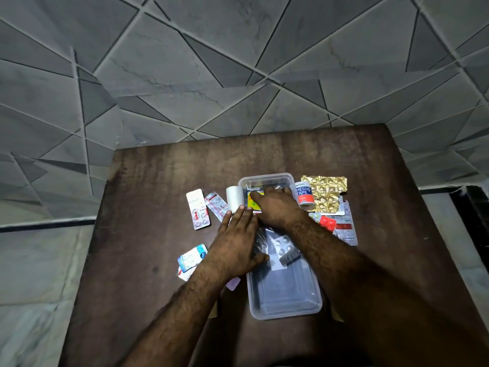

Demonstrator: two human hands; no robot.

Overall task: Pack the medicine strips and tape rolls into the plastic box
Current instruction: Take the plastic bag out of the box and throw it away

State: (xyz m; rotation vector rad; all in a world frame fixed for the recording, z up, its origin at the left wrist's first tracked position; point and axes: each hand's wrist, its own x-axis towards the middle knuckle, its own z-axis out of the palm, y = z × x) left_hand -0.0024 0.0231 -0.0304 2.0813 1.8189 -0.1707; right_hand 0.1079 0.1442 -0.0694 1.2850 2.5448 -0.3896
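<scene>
Packing underway. Right hand [275, 205] reaches into the far end of the plastic box [284, 300], fingers flat on a yellow strip [255, 198]; whether it grips, cannot tell. Left hand [236, 242] lies open on the box's left rim (steadying, probably), holding nothing. White tape roll [232, 201] and strips [198, 209] remain outside. Next: release, fetch a loose item.

A single head-worn wide-angle view is given, aimed forward and steeply down from close above a dark brown wooden table [164, 186], with grey tiled floor [211, 62] beyond.
</scene>
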